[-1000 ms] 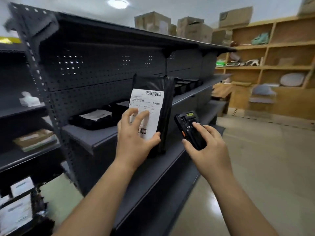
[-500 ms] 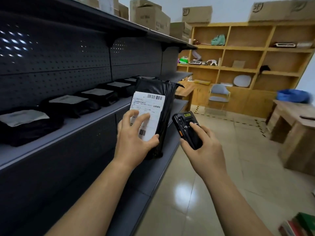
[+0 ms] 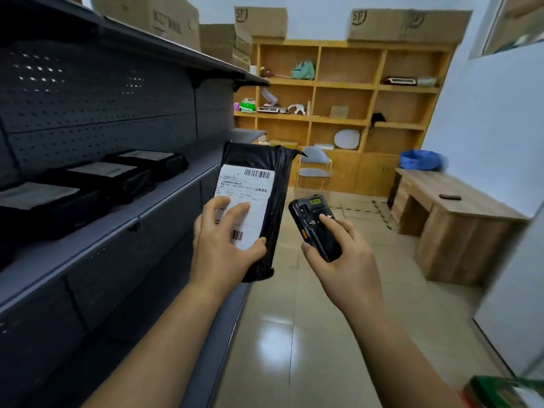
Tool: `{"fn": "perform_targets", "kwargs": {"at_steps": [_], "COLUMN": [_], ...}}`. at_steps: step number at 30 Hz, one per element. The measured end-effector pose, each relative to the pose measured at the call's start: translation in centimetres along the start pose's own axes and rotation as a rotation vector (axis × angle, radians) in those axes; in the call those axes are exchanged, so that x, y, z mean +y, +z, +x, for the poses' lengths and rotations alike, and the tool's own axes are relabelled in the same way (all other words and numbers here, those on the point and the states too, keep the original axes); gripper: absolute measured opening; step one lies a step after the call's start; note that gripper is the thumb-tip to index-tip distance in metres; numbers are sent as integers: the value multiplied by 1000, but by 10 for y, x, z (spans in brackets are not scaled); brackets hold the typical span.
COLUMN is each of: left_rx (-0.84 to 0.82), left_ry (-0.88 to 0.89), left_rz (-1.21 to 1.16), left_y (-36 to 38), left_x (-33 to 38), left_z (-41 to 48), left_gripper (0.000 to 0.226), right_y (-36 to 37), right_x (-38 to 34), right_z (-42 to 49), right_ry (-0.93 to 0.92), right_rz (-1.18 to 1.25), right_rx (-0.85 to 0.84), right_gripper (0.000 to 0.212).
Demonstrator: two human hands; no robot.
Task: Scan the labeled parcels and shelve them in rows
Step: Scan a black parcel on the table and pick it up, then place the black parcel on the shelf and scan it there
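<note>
Gripping the black plastic-wrapped parcel (image 3: pixel 259 201) upright in your left hand (image 3: pixel 223 248), you clasp the black handheld scanner (image 3: pixel 316 228) just right of it in your right hand (image 3: pixel 344 260).

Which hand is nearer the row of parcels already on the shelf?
Left. The left hand, holding the labeled parcel, is beside the shelved parcels; the right hand, holding the scanner, is farther out over the aisle.

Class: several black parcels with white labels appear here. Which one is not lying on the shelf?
The black parcel held upright in the left hand; the other three parcels lie flat, labels up, on the grey shelf.
</note>
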State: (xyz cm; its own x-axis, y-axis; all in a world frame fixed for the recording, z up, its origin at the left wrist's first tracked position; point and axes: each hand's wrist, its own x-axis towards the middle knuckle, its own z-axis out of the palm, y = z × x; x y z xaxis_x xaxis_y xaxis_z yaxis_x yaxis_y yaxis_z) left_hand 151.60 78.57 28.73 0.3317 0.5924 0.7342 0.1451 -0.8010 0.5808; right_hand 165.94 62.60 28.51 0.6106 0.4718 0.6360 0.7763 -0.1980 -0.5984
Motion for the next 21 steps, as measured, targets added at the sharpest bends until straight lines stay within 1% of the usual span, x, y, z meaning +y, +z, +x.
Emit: {"fn": "perform_targets", "kwargs": {"at_steps": [5, 10, 15, 21], "left_rx": [-5, 24, 68, 205], "left_ry": [27, 25, -14, -62], "left_rz": [10, 53, 107, 179], "left_y": [100, 177, 232, 281], "left_x": [-39, -75, -120, -193], "left_z": [69, 158, 230, 307], "left_gripper": [59, 59, 57, 57], "right_y": [39, 83, 145, 245], "right_x": [82, 137, 175, 216], "right_z": [84, 197, 300, 412], "right_ry": [43, 3, -34, -112], "right_rz": [9, 25, 73, 159], "right_rx": [29, 15, -31, -107], "right_gripper": [59, 61, 60, 60]}}
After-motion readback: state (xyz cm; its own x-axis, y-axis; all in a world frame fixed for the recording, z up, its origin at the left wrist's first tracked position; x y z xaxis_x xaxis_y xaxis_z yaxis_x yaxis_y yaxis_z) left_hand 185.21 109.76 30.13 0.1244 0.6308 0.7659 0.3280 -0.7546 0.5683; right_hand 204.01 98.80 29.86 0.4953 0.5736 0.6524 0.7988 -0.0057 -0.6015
